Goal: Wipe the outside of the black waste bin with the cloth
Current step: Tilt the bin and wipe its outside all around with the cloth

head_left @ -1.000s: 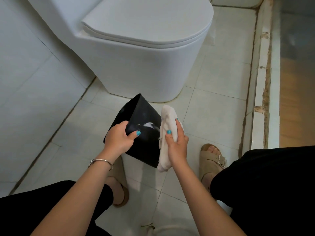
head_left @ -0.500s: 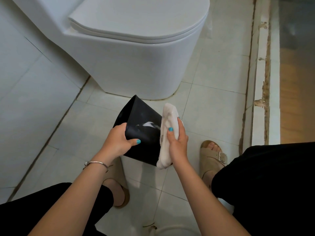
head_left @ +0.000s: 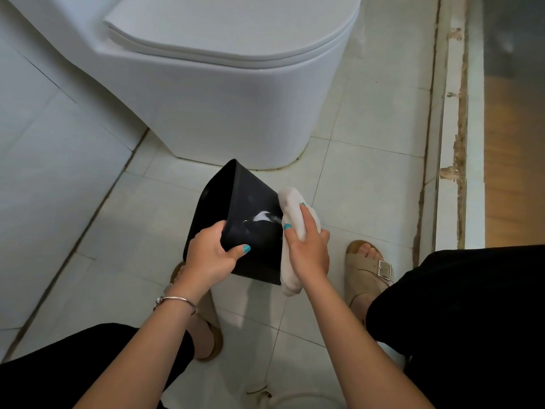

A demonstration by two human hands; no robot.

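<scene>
The black waste bin [head_left: 250, 208] is held tilted above the floor tiles, its open mouth turned to the left and a glossy side facing up. My left hand [head_left: 211, 255] grips its near rim, thumb on the outer wall. My right hand [head_left: 306, 246] holds a folded white cloth [head_left: 290, 202] pressed flat against the bin's right outer side; the cloth's lower end hangs below the bin's edge. A bright wet or reflective patch shows on the bin's upper face beside the cloth.
A white toilet [head_left: 224, 84] with its lid down stands just beyond the bin. White wall tiles [head_left: 44, 172] run on the left, a raised threshold [head_left: 451, 143] on the right. My sandalled feet [head_left: 368, 270] rest on the floor; a white object [head_left: 283, 398] lies at the bottom edge.
The bin and both hands kept nearly the same pose while the view shifted slightly. My right hand with the cloth slid a little along the bin's right side.
</scene>
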